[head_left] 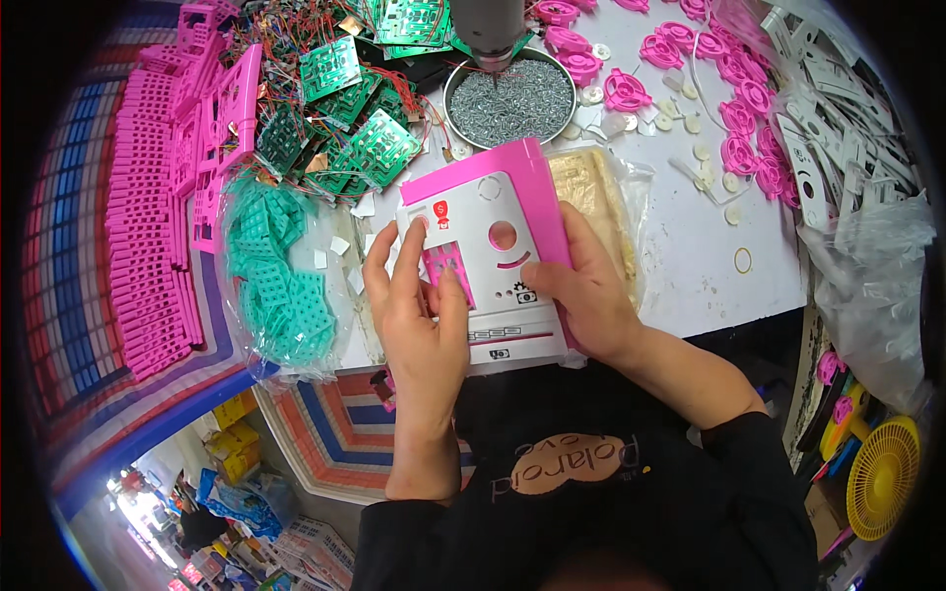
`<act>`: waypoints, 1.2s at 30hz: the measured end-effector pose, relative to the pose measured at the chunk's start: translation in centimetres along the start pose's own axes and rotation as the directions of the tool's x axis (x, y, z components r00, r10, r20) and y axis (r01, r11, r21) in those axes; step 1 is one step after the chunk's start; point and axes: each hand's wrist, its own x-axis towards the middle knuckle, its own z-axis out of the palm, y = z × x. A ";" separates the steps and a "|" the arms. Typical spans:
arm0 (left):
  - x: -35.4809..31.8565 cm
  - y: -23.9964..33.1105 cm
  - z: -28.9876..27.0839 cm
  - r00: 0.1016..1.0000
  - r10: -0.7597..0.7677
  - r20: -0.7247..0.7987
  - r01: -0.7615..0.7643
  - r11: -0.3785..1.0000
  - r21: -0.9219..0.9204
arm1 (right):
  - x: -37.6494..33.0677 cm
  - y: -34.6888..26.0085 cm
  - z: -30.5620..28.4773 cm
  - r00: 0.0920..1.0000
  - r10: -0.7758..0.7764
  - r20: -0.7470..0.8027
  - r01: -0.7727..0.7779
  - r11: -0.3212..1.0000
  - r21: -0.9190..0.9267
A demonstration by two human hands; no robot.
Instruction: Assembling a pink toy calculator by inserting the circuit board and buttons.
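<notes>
A pink plastic casing (532, 182) with a white printed front panel (475, 215) is tilted between my hands above the table's front edge. The panel has a round hole, a curved slot and a rectangular window that shows a pink keypad-like grid (445, 264). My right hand (599, 295) grips the casing's right side, its thumb lying on the panel. At the left side my left hand (422, 310) holds on, with fingertips by the panel's upper left and the thumb over the window. Parts of its curled fingers are hidden.
A round tray of small screws (512, 103) stands beneath a dark vertical tool (490, 30). Green circuit boards (379, 148) with wires, bagged teal keypads (281, 276) and stacked pink frames (148, 236) lie left. Pink rings (739, 153) and white panels (823, 128) lie right.
</notes>
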 end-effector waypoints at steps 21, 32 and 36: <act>-0.3 -2.0 -0.8 0.996 -0.072 -0.046 0.035 0.838 -0.544 | -2.0 -4.2 -1.2 0.903 0.364 0.226 -0.332 0.928 -0.169; -0.2 -0.8 -1.8 0.994 -0.090 -0.069 0.037 0.831 -0.555 | -2.4 -3.5 -1.8 0.937 0.255 0.239 -0.227 0.964 -0.140; -1.1 -0.4 0.1 0.949 -0.018 -0.316 -0.152 0.850 -0.504 | -2.4 -2.9 -1.9 0.949 0.224 0.221 -0.198 0.971 -0.134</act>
